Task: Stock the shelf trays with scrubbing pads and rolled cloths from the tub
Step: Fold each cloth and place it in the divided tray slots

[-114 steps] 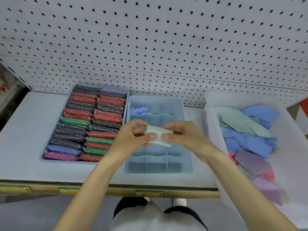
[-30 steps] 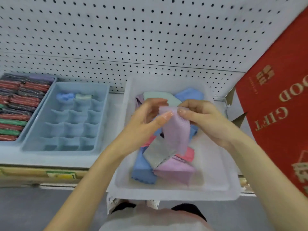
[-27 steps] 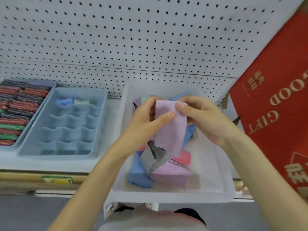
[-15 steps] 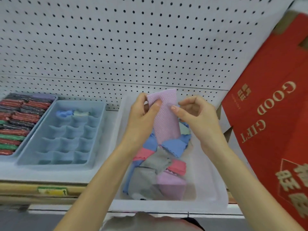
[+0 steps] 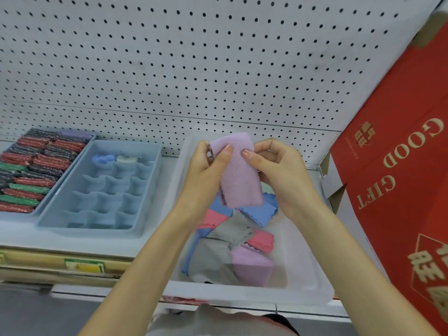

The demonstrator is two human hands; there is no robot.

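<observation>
Head view: both hands are up over the clear tub (image 5: 242,294), the left hand (image 5: 208,170) and the right hand (image 5: 278,175) each pinching the top edge of a lilac cloth (image 5: 238,180), which hangs folded above the loose cloths (image 5: 225,251) in the tub. Left of the tub sits the divided tray (image 5: 87,231), with two rolled cloths (image 5: 116,158) in its far row. Farther left are the scrubbing pads (image 5: 36,166), packed in their own tray.

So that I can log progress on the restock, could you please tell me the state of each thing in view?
lilac cloth, hanging over the tub, pinched at its top
left grip, pinching the lilac cloth
right grip, pinching the lilac cloth
tub, holding loose unrolled cloths
divided tray, two back cells filled, other cells empty
pad tray, packed with scrubbing pads
</observation>
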